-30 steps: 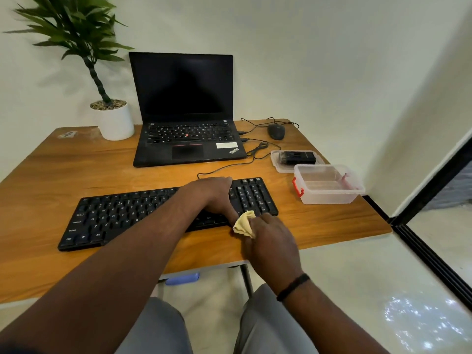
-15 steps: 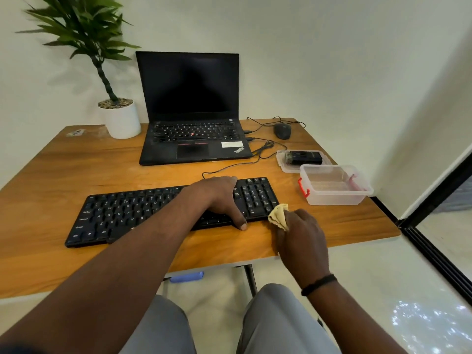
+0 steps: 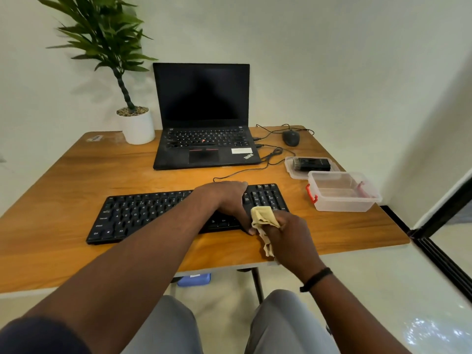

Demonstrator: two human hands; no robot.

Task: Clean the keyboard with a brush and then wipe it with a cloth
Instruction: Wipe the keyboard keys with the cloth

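On the table (image 3: 63, 200), the keyboard (image 3: 143, 213) lies in front of the laptop (image 3: 204, 123); potted plant (image 3: 135, 123) behind-left, mouse (image 3: 291, 137) behind-right, brush (image 3: 311, 164) on a lid (image 3: 293, 172) behind the container (image 3: 342, 192) at right.

Black band (image 3: 316, 279) on right wrist; grey trousers (image 3: 288, 325); dark sleeve (image 3: 38, 335) at left shoulder

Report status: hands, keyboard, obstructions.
Left hand flat on keyboard, steadying. Right hand grips yellow cloth at number-pad end. Brush parked on lid. Nothing obstructing.
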